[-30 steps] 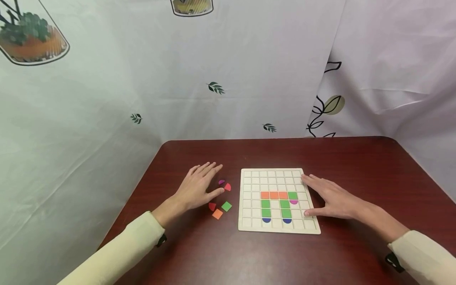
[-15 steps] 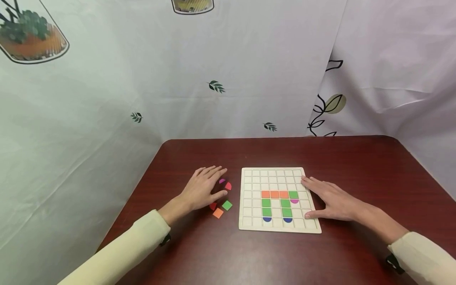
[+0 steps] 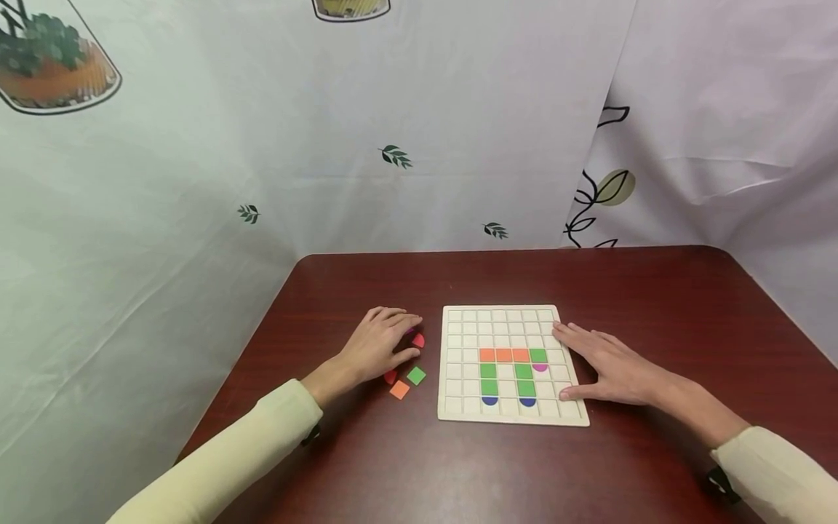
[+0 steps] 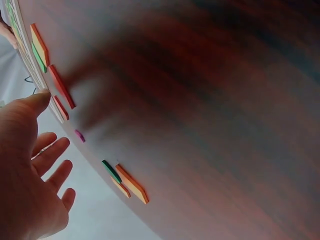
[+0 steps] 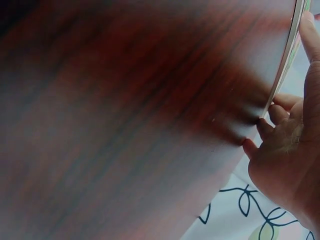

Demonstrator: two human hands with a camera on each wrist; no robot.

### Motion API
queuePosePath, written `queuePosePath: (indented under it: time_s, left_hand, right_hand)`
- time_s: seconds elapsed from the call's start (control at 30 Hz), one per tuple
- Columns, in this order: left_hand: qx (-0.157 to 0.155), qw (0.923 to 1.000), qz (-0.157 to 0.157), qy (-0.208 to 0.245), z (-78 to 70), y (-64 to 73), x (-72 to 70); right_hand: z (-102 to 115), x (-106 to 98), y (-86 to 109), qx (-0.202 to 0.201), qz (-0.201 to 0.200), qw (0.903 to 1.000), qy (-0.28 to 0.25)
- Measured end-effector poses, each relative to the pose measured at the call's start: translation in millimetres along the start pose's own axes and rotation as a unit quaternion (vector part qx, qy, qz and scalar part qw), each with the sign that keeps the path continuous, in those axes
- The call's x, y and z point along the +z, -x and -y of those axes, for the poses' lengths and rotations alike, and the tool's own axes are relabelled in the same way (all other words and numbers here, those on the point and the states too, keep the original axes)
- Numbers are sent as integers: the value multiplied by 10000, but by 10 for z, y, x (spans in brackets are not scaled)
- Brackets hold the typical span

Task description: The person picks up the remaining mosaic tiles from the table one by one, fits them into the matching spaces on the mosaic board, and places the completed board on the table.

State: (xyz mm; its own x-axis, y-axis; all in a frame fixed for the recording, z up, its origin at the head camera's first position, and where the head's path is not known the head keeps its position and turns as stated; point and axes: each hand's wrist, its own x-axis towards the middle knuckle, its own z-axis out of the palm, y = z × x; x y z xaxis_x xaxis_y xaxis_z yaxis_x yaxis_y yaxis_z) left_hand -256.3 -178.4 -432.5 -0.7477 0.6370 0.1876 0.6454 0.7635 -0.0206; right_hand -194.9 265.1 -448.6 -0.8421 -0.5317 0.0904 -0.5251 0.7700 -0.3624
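Observation:
A white grid board lies flat on the table, with orange and green squares, blue half-circles and a pink half-circle set in its cells. To its left, my left hand hovers over loose pieces, thumb apart from relaxed fingers and nothing in its grasp. Its fingertips partly hide a purple half-circle. Near the thumb are a red rounded piece, a green square, an orange square and another red piece. My right hand rests against the board's right edge, thumb on its surface and fingers spread.
In the left wrist view, more pieces, including a dark green one and an orange one, lie beyond the left hand. The dark red-brown table ends at a printed white cloth behind.
My left hand has shifted right, and its fingers now bend lower over the purple half-circle. My right hand stays at the board's edge.

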Motion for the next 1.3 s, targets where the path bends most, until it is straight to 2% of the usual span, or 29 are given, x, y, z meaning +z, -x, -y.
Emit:
queuePosePath:
  time_s: [0.37, 0.73, 1.03, 1.3]
  left_hand:
    - [117, 9998, -104, 99, 12, -12, 37]
    - [163, 9989, -371, 254, 32, -31, 51]
    - [210, 9989, -353, 217, 43, -57, 43]
    - [607, 9971, -457, 104, 52, -105, 22]
  right_hand:
    - [-4, 5, -16, 7, 22, 10000, -22]
    - [-27, 13, -25, -2, -14, 10000, 3]
    - [-18, -9, -26, 9, -45, 10000, -51]
    - [-23, -25, -36, 115, -7, 9998, -170]
